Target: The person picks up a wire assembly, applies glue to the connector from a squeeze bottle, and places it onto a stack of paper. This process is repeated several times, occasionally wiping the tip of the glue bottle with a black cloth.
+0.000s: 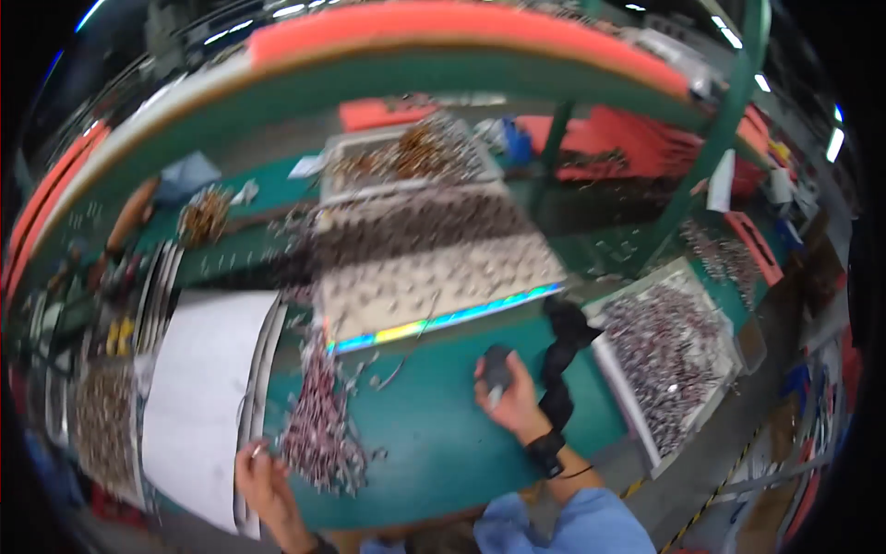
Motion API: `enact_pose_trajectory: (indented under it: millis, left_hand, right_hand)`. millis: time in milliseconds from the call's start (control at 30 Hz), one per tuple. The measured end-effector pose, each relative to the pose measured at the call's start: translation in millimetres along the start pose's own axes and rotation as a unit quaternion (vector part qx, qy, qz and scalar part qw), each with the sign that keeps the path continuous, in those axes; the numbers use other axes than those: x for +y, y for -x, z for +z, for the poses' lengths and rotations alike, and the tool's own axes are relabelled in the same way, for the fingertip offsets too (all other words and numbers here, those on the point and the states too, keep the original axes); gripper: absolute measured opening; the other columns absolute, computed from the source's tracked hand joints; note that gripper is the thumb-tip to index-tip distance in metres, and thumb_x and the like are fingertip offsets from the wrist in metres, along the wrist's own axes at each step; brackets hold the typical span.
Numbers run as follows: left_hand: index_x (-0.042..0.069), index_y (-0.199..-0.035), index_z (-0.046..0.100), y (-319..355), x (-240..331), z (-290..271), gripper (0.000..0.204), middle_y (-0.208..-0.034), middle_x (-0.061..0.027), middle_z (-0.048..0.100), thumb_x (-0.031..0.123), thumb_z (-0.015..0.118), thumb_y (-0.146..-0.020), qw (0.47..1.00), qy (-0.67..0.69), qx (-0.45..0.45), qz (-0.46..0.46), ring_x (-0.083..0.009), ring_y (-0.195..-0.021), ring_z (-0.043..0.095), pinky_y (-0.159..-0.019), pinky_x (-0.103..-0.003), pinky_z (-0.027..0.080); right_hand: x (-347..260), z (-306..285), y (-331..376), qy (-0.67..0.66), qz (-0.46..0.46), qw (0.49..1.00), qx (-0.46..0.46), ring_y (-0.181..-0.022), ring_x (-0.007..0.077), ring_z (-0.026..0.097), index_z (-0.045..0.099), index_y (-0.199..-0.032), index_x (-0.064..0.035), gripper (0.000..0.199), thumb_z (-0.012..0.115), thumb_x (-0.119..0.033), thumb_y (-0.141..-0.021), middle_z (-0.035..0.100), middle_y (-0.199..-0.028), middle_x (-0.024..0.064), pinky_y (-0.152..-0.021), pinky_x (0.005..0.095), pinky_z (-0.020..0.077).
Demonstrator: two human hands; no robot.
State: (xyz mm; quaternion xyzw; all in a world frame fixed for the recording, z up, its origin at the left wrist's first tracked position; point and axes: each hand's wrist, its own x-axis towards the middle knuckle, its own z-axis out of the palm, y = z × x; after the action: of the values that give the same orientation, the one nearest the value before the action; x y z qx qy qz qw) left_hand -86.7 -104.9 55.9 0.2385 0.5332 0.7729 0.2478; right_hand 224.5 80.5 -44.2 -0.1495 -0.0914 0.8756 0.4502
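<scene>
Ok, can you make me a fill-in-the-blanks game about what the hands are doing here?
1. The right hand holds a small dark tool above the ____ table.
2. The left hand touches a ____ of small parts.
3. Left of that heap lies a big ____ sheet.

Missing words: green; pile; white

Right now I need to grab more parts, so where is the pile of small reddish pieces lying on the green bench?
In the head view the pile of small reddish pieces lies lower left of centre on the green bench, beside the white sheet, with the left hand at its lower edge.
</scene>
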Motion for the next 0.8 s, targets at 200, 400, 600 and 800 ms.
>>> enact_pose_trajectory:
  millis: [200,400,600,800]
  left_hand:
    - [-0.003,-0.099,0.054,47,-26,-4,0.018,-0.084,-0.0087,0.058,0.007,0.054,-0.083,0.996,-0.004,-0.075,-0.047,-0.0114,-0.062,0.055,-0.055,-0.023,0.046]
    - [-0.004,-0.097,0.055,68,-18,5,0.016,-0.083,-0.0104,0.060,0.001,0.052,-0.083,0.989,-0.040,-0.139,-0.028,-0.0130,-0.064,0.058,-0.057,-0.023,0.047]
    - [-0.005,-0.099,0.054,48,-32,40,0.017,-0.088,-0.0097,0.060,-0.002,0.053,-0.082,0.978,0.031,-0.203,-0.047,-0.0130,-0.067,0.058,-0.058,-0.023,0.048]
    - [-0.006,-0.099,0.054,10,-71,79,0.017,-0.085,-0.0091,0.059,-0.002,0.054,-0.082,0.965,0.016,-0.253,-0.072,-0.0130,-0.068,0.058,-0.059,-0.023,0.049]
  right_hand:
    - [4,27,5,-0.001,-0.058,0.998,0.029,-0.059,0.0125,0.039,0.050,-0.100,-0.0023,0.047,0.057,-0.045,-0.080,0.056,-0.088,0.0074,-0.052,0.0237,0.0327]
    - [23,59,24,0.038,-0.107,0.993,-0.040,-0.068,0.0140,0.045,0.048,-0.107,-0.0029,0.046,0.054,-0.043,-0.084,0.055,-0.097,0.0081,-0.056,0.0232,0.0353]
    - [43,96,21,0.143,-0.204,0.966,-0.064,-0.090,0.0191,0.052,0.043,-0.117,-0.0038,0.049,0.051,-0.042,-0.087,0.053,-0.104,0.0090,-0.067,0.0262,0.0439]
    - [39,110,4,0.300,-0.299,0.904,-0.062,-0.104,0.0219,0.050,0.036,-0.124,-0.0016,0.060,0.055,-0.043,-0.084,0.052,-0.108,0.0122,-0.084,0.0314,0.0432]
